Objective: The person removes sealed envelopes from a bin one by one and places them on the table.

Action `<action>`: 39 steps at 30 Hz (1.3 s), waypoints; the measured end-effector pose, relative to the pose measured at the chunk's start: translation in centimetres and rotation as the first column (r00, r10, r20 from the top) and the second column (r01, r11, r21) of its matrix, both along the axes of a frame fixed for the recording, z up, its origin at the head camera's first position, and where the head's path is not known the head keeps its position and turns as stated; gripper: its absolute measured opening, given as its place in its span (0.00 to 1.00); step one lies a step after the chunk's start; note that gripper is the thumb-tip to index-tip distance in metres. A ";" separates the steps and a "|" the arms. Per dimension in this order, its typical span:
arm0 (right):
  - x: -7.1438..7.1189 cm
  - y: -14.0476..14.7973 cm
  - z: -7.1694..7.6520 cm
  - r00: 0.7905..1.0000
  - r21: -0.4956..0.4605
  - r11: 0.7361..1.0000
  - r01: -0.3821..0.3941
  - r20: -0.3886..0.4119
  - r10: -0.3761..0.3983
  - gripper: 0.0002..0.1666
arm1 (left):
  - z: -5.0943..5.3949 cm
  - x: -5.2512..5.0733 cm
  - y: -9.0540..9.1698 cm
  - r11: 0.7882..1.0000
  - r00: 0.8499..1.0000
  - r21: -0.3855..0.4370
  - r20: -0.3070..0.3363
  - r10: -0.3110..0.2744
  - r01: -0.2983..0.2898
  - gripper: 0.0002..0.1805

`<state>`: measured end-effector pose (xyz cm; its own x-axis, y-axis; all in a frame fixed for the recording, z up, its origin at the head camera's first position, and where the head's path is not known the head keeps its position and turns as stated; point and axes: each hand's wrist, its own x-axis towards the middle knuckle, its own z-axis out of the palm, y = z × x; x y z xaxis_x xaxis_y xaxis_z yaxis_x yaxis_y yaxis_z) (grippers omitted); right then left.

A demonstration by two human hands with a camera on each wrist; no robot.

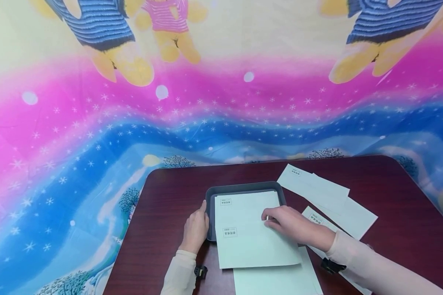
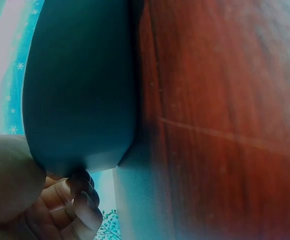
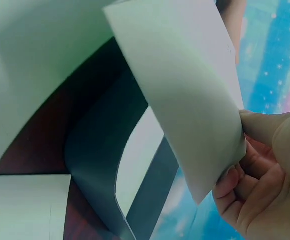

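Note:
My left hand [image 1: 196, 228] grips the left side of a dark grey tray [image 1: 240, 187]. In the left wrist view, that hand [image 2: 60, 205] has its thumb and bent fingers at the tray wall [image 2: 80, 90]. Two white envelopes with small printed boxes overlap over the tray, one farther back [image 1: 251, 205] and one nearer [image 1: 258, 250] that sticks out past its front. My right hand [image 1: 295, 226] pinches an envelope near their right side. The right wrist view has this hand [image 3: 264, 175] holding a raised, slightly bent envelope [image 3: 184, 100] by its end, above the tray [image 3: 95, 155].
Right of the tray, several envelopes [image 1: 317, 186] lie spread and overlapping on the dark red table [image 1: 398, 205]. Another envelope [image 1: 277, 280] lies at the table's front, partly under the nearer one. A patterned cloth [image 1: 221, 94] hangs behind the table.

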<state>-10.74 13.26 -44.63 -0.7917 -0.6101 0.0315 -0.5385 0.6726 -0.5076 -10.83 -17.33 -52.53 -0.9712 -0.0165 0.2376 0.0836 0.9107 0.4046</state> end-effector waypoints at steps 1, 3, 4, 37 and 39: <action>0.1 0.0 0.0 1.000 -0.001 1.000 -0.006 0.000 0.006 0.04 | 0.0 0.0 0.0 1.000 1.000 -0.001 -0.003 0.000 0.000 0.26; 0.4 -0.1 -0.1 1.000 -0.002 1.000 -0.017 0.003 0.017 0.04 | 0.0 0.0 0.0 1.000 1.000 -0.004 -0.008 0.001 -0.001 0.25; 0.5 -0.2 -0.2 1.000 -0.001 1.000 -0.022 0.005 0.022 0.04 | -0.1 0.0 0.0 1.000 1.000 -0.005 -0.009 0.002 -0.002 0.25; 5.1 -2.4 -3.6 0.979 -0.016 0.985 -0.171 0.112 0.172 0.04 | -0.1 -0.1 -0.1 1.000 1.000 -0.019 -0.007 0.003 -0.003 0.26; 5.3 -2.6 -4.0 0.979 -0.012 0.986 -0.169 0.112 0.169 0.04 | -0.1 0.0 -0.1 1.000 1.000 -0.017 -0.004 0.002 -0.002 0.26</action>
<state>-5.45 10.64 -48.60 -0.6758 -0.7354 -0.0500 -0.5838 0.5753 -0.5729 -10.88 -17.45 -52.65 -0.9703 -0.0144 0.2414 0.0832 0.9176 0.3888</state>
